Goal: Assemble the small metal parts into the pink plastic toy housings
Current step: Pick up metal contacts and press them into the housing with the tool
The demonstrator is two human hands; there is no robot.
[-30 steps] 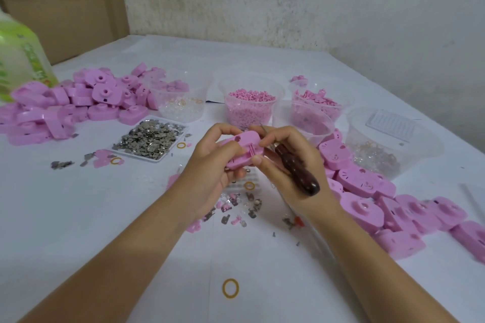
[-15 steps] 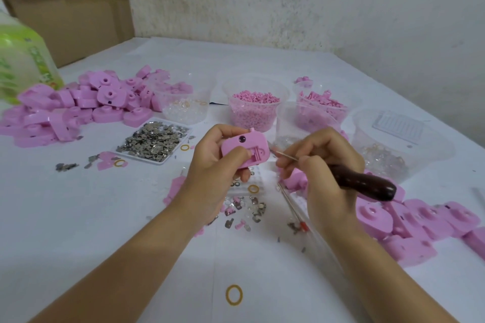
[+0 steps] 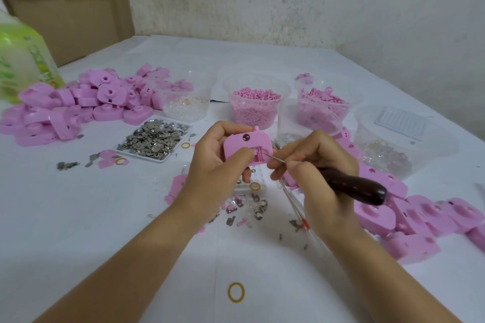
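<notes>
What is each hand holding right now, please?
Left hand: grips the pink housing.
Right hand: grips the dark-handled tool, its metal tip at the housing.

The housing (image 3: 246, 148) is seen to be smooth, matt pink plastic. The tool (image 3: 354, 189) is made up of a glossy dark handle, seemingly wood, and a thin bright metal shaft. Shiny grey metal parts (image 3: 154, 139) are heaped in a clear plastic tray (image 3: 147, 158). The desk (image 3: 105, 217) is covered in matt white sheeting; the wall (image 3: 288, 2) is rough and stained.
</notes>
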